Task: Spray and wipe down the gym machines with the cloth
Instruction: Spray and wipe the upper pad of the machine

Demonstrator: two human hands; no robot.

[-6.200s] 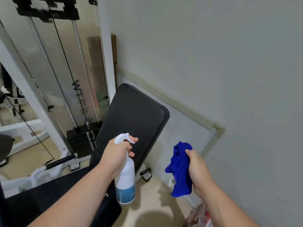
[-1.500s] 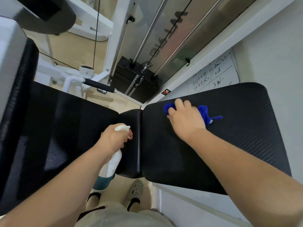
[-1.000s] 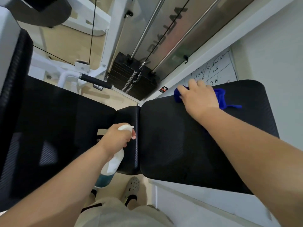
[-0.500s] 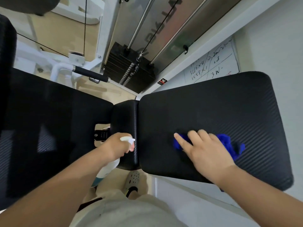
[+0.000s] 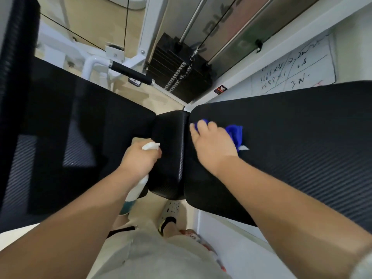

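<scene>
The black bench back pad [image 5: 302, 150] stretches across the right side. My right hand [image 5: 211, 146] presses a blue cloth [image 5: 234, 132] flat on the pad near its left edge, so most of the cloth is hidden under the palm and fingers. My left hand [image 5: 138, 158] grips the neck of a white spray bottle [image 5: 136, 190] with a finger at the trigger. It hangs nozzle-up in front of the small black middle pad [image 5: 169, 154]. The black seat pad [image 5: 80, 137] lies to the left.
A black weight stack [image 5: 177, 73] with cable and guide rods stands behind the bench. A white frame with a black-grip handle [image 5: 128, 72] is at the upper left. A written-on whiteboard [image 5: 298, 71] leans by the wall. My shoe [image 5: 171, 210] is on the floor below.
My right hand slid the cloth from the pad's near middle up and left toward its edge by the middle pad. The left hand with the bottle stayed about where it was.
</scene>
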